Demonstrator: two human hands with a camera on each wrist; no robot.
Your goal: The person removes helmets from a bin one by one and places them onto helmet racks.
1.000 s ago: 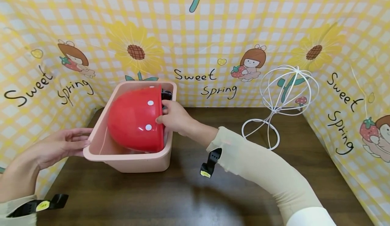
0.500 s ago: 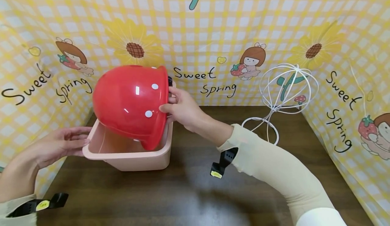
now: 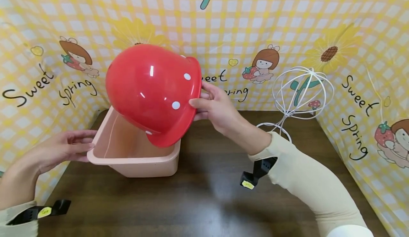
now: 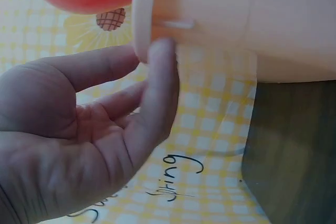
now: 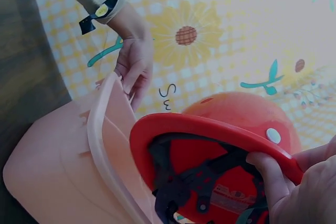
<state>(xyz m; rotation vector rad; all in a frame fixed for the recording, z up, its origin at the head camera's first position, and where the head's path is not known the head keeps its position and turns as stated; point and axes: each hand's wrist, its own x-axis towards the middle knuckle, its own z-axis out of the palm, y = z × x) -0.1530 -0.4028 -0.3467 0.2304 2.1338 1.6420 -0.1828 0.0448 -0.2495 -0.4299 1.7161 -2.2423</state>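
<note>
Red helmet (image 3: 148, 91) hangs tilted above the pink bin (image 3: 147, 167), its brim pinched between the fingers of the right hand (image 3: 220, 107), while the left hand's (image 3: 65, 147) fingers pinch the bin's rim, presumably steadying it.

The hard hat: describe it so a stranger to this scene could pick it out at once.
On the dark wooden table, toward the left of the head view, stands a pink bin. Over its opening, the right hand holds the hard hat tilted, by its brim. It is the glossy red dome with white dots near the brim, unlike the bin or the white wire stand.
</note>
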